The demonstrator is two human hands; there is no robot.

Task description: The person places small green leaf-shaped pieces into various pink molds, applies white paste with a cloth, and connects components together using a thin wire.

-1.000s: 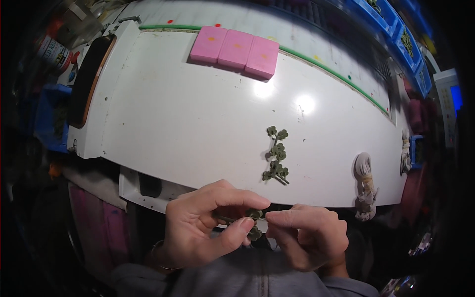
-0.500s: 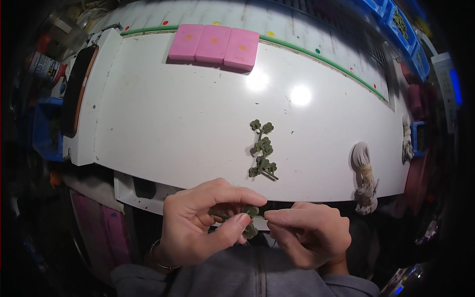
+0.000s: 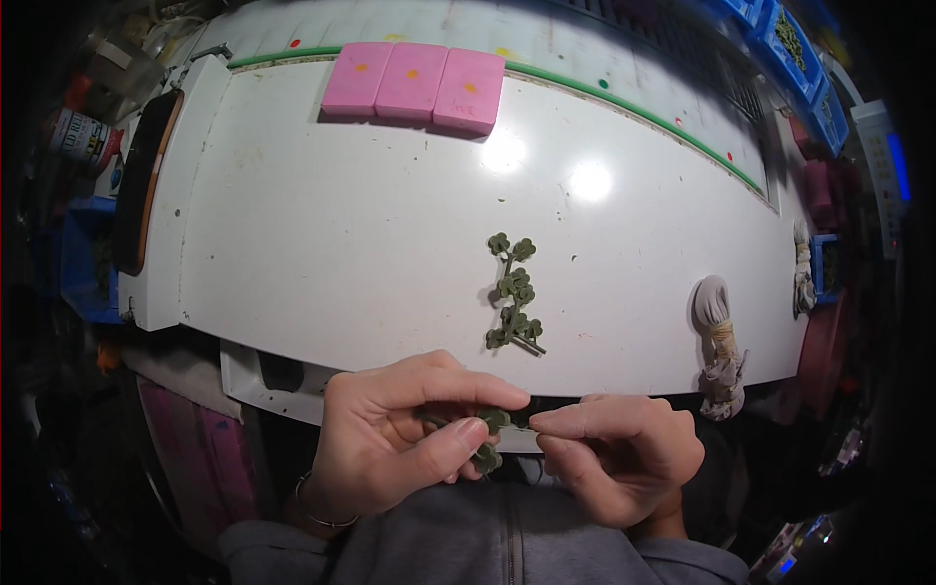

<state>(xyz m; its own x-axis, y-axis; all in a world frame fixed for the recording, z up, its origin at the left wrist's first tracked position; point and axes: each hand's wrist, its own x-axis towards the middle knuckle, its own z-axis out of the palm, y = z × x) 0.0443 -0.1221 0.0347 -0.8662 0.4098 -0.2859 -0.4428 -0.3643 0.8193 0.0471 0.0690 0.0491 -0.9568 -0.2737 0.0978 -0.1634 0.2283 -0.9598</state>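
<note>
Below the front edge of the white worktable (image 3: 341,214), my left hand (image 3: 395,448) holds a small green leafy sprig (image 3: 490,458) between thumb and fingers, partly hidden by them. Just to its right, my right hand (image 3: 619,458) is closed in a pinch on something thin at the sprig's right side, apparently a fine stem or wire, too small to make out. Several similar green sprigs (image 3: 517,285) lie in a column on the tabletop, above both hands.
Three pink blocks (image 3: 409,83) sit at the back. A phone-like dark object (image 3: 146,180) is on the left ledge, near a blue bin (image 3: 88,258). A bundle of pale cord (image 3: 715,317) lies at the right front. Blue trays (image 3: 814,107) and a display device (image 3: 877,175) stand at the right.
The camera view has shifted, so table objects appear slightly further left and higher. My right hand has drawn slightly rightward from my left hand, still pinching; my left hand keeps hold of its sprig.
</note>
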